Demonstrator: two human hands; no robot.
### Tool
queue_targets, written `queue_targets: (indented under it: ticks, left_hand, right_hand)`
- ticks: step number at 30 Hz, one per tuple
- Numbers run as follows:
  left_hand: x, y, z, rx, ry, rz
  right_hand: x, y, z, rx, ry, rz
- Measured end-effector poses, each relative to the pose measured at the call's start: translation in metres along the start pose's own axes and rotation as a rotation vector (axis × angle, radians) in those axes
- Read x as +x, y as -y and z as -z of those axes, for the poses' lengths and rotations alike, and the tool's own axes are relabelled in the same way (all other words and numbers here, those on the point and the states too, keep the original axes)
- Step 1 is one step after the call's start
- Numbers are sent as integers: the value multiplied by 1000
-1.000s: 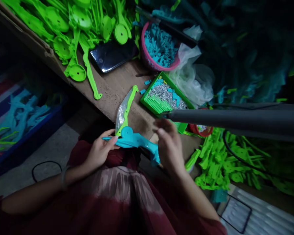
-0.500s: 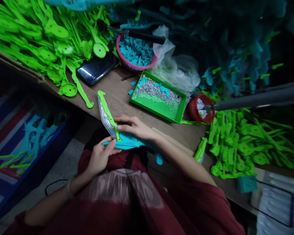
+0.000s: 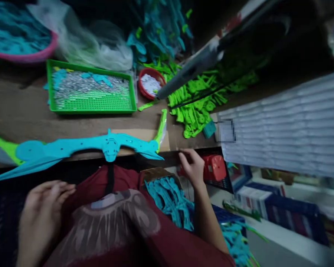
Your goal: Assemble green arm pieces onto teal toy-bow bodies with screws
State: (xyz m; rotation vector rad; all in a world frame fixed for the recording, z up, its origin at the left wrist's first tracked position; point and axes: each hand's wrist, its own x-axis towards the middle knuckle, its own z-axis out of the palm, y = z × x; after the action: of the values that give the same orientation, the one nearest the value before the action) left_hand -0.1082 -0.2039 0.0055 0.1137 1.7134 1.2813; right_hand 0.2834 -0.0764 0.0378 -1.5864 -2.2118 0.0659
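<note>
A toy bow lies across the table's front edge, made of a light-blue middle body (image 3: pixel 83 144) with a bright green limb (image 3: pixel 161 128) at each end. The left limb reaches the picture's left side. My left hand (image 3: pixel 43 213) hovers below the bow's left part, close to my shirt, loosely bent and apart from the bow, with nothing visible in it. Past the bow's right end, near the table's edge, my right hand (image 3: pixel 193 167) is held out with thumb and fingers apart, nothing in its grasp. Below it stands a box of light-blue bow bodies (image 3: pixel 169 200).
Behind the bow are a green perforated tray (image 3: pixel 91 110) of small metal parts, a pink bowl (image 3: pixel 54 42) of blue pieces and a small red basket (image 3: pixel 140 83). A grey tool (image 3: pixel 189 70) hangs over piled green limbs (image 3: pixel 195 96). A red stool (image 3: pixel 215 167) stands right.
Both hands have let go of the bow, which now lies on the table's edge. My right hand has moved right, my left hand back toward my body. The view has swung right.
</note>
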Motion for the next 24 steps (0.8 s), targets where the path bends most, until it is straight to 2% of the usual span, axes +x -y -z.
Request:
queue_targets:
  ticks: [1,3,4,5,8,9,11,14,16,20,24]
  left_hand:
    - [-6,1,-11,114,156,21]
    - [-14,2,-47,265,566,98]
    - [-16,4,-69,264,733,172]
    - [-17,5,-93,226,848,279]
    - [-16,12,-157,5,851,510]
    - [-14,15,-172,-42,818,550]
    - [-14,19,-190,-102,751,599]
    - [-19,24,-195,-185,684,625]
    - [-25,24,-192,-225,702,617]
    - [-32,20,-190,-225,733,481]
    - [-32,17,-192,-147,726,404]
  right_hand:
    - [-11,-7,-1,-10,66,12]
    - [-17,-12,-7,-51,199,117]
    - [-12,-12,-11,-89,269,196]
    - [-4,-12,-15,-137,334,280]
    - [34,-12,-29,-286,436,464]
    - [48,-13,-33,-325,446,509]
    - [73,-16,-39,-358,459,620]
    - [98,-19,-37,-351,522,811]
    - [106,-19,-26,-328,540,883]
    - [109,-10,2,-258,526,902]
    - [100,-3,14,-286,520,890]
